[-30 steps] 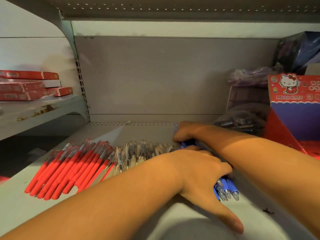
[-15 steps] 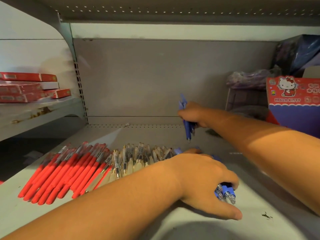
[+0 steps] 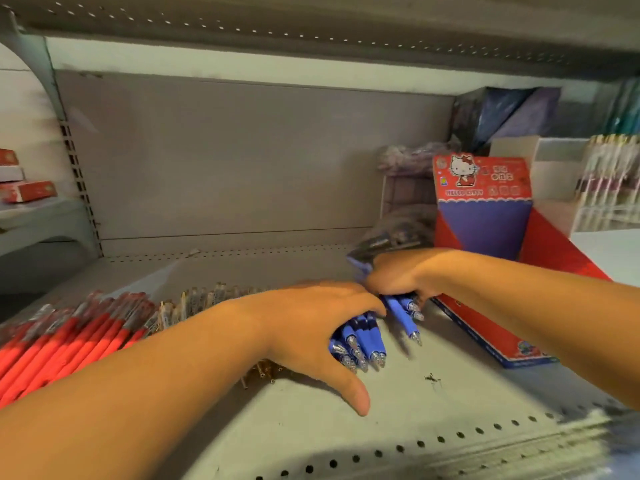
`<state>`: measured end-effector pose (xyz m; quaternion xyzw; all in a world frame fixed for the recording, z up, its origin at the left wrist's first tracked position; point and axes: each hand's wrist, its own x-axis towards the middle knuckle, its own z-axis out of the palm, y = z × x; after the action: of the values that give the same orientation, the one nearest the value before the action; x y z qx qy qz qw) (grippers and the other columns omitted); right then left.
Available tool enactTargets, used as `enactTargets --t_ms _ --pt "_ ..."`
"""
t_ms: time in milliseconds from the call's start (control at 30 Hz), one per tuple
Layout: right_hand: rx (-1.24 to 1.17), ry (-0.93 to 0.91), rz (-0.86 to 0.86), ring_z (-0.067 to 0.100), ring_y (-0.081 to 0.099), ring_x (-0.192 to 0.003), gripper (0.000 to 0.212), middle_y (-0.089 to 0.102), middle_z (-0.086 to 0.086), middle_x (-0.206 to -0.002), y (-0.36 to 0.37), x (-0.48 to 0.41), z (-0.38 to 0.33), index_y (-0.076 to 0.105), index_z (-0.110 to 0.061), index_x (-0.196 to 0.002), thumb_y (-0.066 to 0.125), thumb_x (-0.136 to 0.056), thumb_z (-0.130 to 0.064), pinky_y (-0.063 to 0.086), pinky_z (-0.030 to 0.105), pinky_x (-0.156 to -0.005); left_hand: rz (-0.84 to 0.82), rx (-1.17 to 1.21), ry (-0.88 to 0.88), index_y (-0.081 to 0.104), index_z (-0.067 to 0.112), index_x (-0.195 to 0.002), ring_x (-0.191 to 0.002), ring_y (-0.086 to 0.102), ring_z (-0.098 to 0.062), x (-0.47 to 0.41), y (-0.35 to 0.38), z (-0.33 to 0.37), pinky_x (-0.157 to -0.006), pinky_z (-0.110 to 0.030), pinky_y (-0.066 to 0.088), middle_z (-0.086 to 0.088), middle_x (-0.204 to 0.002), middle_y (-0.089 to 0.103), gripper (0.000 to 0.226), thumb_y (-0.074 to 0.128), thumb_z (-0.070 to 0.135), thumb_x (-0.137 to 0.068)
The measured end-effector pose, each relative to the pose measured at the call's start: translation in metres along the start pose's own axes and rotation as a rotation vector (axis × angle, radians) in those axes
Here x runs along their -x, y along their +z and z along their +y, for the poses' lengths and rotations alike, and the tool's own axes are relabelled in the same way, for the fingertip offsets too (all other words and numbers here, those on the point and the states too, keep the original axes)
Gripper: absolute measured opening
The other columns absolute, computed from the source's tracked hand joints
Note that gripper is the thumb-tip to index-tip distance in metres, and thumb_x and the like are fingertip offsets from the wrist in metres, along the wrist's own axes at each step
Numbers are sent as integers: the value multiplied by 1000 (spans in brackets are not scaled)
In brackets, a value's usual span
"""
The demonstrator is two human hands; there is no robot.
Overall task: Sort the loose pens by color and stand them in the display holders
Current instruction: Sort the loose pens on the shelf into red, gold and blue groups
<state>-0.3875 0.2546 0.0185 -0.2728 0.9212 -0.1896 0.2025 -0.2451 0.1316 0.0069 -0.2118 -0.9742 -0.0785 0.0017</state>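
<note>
Fingers (image 3: 362,303) of the left hand (image 3: 311,327) curl down over a bundle of blue pens (image 3: 360,341), pinning them against the shelf (image 3: 433,420), while the thumb lies splayed on the metal, apart from the rest; the right hand (image 3: 394,277) sits just beyond, touching the left, its fingers closed round a smaller clutch of the same blue pens, whose tips stick out below the fist; how many it holds is too blurred to count. Left of the hands, the red pens (image 3: 69,336) lie side by side in a neat row on the shelf; between them and the left wrist lies a row of pale, clear-barrelled pens (image 3: 197,301), partly hidden by the forearm. To the right stands a red display box (image 3: 485,216) with a cartoon cat on its header, just beside the right wrist; its tray is largely hidden by the right arm, and no pen shows in the part that is visible. Sorting by colour looks mostly done, judging by the three separate groups; the standing-up appears not yet begun, since every loose pen in sight lies flat or is in a hand; the blue lot seems the first headed for a holder, with red and pale ones left to follow.
</note>
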Motion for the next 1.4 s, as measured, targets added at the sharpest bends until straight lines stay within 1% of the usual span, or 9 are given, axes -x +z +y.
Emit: enactTargets --t_ms 100,333,533,633,733,1000,1167,1267,1400 --pt "-83 -4 -46 27 57 -73 21 66 17 -94 12 12 2 62 -9 -103 46 -89 -11 47 33 -65 28 -25 -1 40 41 -128 -102 44 3 3 -7 -2 -91 -19 43 28 -113 43 89 81 71 -55" --pt "-206 13 31 22 60 -42 27 59 8 -52 9 35 14 60 -4 -77 45 -97 -14 56 34 -44 6 -8 -227 52 41 -95 -78 45 15 26 -43 -19 -57 -11 35 20 -92 50 53 83 62 -58" --pt "34 -14 108 19 55 -33 36 57 7 -46 9 43 27 54 -1 -65 48 -96 -18 48 26 -38 -100 39 -241 68 39 -90 -69 52 15 26 -44 -22 -65 -2 39 17 -78 61 18 73 22 -87" --pt "222 -116 206 20 42 -44 47 42 5 -47 12 44 32 42 -8 -56 51 -98 -27 36 27 -44 -68 -25 -218 63 37 -99 -81 45 25 20 -39 -21 -70 2 37 22 -94 53 12 65 28 -93" --pt "285 -174 243 20 36 -49 48 37 5 -50 13 47 35 39 -9 -58 51 -99 -29 30 29 -48 -38 -52 -223 58 36 -109 -88 50 12 14 -32 -21 -66 -6 39 25 -100 50 15 59 41 -95" --pt "-221 -193 223 11 59 -48 22 68 15 -76 21 47 41 67 -1 -100 61 -95 -21 56 28 -54 -22 36 -252 65 29 -106 -90 56 7 6 -30 -21 -68 -4 41 22 -99 59 13 58 34 -96" --pt "-251 -372 209 12 62 -68 15 72 11 -87 24 49 34 70 -16 -101 69 -90 -25 54 31 -69 90 40 -345 51 31 -126 -102 54 -7 -17 -20 -13 -76 -22 44 13 -119 55 43 55 56 -91" --pt "-280 -457 145 10 62 -74 18 70 9 -97 22 53 35 70 -18 -107 70 -90 -22 55 23 -69 121 -9 -321 46 31 -136 -113 51 -15 -32 -13 -9 -93 -35 46 3 -135 52 40 50 36 -97" --pt "-229 -482 107 10 66 -84 19 70 1 -101 18 58 39 68 -23 -105 71 -88 -30 58 34 -82 -24 27 -303 61 24 -114 -98 60 -20 -43 -5 -10 -93 -45 49 -2 -112 64 33 37 44 -103"
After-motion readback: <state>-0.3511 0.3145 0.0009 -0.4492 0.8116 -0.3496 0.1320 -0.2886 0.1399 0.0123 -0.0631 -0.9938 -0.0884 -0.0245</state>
